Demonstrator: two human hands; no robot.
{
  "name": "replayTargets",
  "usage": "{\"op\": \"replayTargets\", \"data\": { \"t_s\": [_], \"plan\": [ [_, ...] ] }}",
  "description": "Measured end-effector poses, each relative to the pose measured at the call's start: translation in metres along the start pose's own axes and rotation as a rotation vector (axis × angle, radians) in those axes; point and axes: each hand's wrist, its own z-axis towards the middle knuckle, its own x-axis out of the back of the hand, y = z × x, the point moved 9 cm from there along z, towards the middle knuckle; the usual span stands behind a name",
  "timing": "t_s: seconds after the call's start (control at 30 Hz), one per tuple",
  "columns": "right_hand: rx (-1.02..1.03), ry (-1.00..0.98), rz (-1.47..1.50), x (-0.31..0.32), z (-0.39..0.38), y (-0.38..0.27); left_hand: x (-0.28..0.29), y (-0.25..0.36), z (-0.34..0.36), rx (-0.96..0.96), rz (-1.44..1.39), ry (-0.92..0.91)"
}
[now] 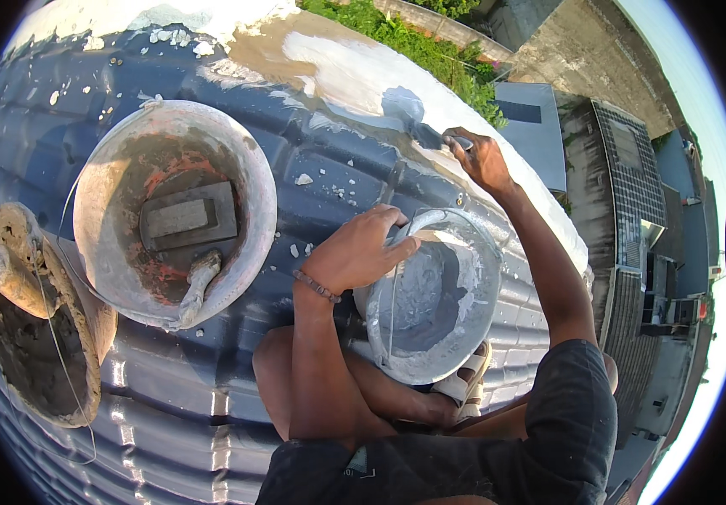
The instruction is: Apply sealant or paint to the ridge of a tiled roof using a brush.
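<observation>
My right hand is closed around the handle of a paintbrush. Its dark, flat head touches the wet grey seam between the blue roof and the white-coated ledge. The fingers of my left hand curl over the rim of a small bucket in front of me. Thick grey coating sits inside that bucket, with paler smears up its wall. A thin wire handle crosses its left side.
Left of me stands a large pail holding a rectangular grey float and a crusted tool. Beside it tilts a mortar-caked bucket. White crumbs lie on the ribbed blue roof. Beyond the white ledge are plants and lower buildings.
</observation>
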Motion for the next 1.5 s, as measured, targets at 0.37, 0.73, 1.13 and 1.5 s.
{"op": "replayTargets", "data": {
  "t_s": [0.37, 0.73, 1.13, 1.5],
  "plan": [
    [0.036, -0.462, -0.349, -0.03, 0.044, 0.007, 0.001, 0.0, 0.001, 0.023, -0.01, -0.012],
    [-0.242, -0.113, 0.22, -0.013, -0.018, 0.062, 0.001, -0.001, 0.001, 0.045, -0.013, -0.034],
    [-0.404, -0.045, -0.306, -0.034, -0.031, 0.068, 0.0, 0.003, 0.003, 0.04, -0.027, -0.058],
    [-0.446, 0.071, 0.743, -0.042, -0.059, 0.076, 0.002, -0.002, 0.002, 0.025, -0.018, -0.022]
  ]
}}
